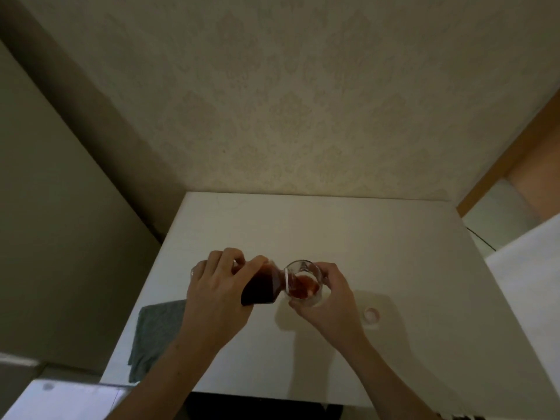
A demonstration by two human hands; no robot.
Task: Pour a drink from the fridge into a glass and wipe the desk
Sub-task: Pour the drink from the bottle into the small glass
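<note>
Bottle: my left hand (216, 281) is wrapped round one clear bottle (263, 284), tipped over on its side so the neck points right; it holds a dark brown drink that fills the lower part of the body.
Bottle mouth: it sits at the near-left rim of the glass, touching it or just over it; I cannot tell which.
Glass: my right hand (328, 294) grips one clear glass (303, 283) from the right side, fingers curled round its wall; it is tilted a little toward the bottle.
Glass contents: a shallow pool of reddish-brown drink lies in the bottom; most of the glass is unfilled.
Glass position: near the middle of the white desk (348, 231); whether its base rests on the top or is lifted slightly, I cannot tell.
Cap: one small round white cap (371, 314) lies on the desk, to the right of my right hand and apart from it.
Cloth: one grey-green cloth (154, 331) lies flat at the desk's left edge, partly under my left forearm.
Count: one bottle, one glass, one cap, one cloth, two hands, both closed on something.
Surroundings: patterned pale wallpaper (288, 101) rises behind the desk.
</note>
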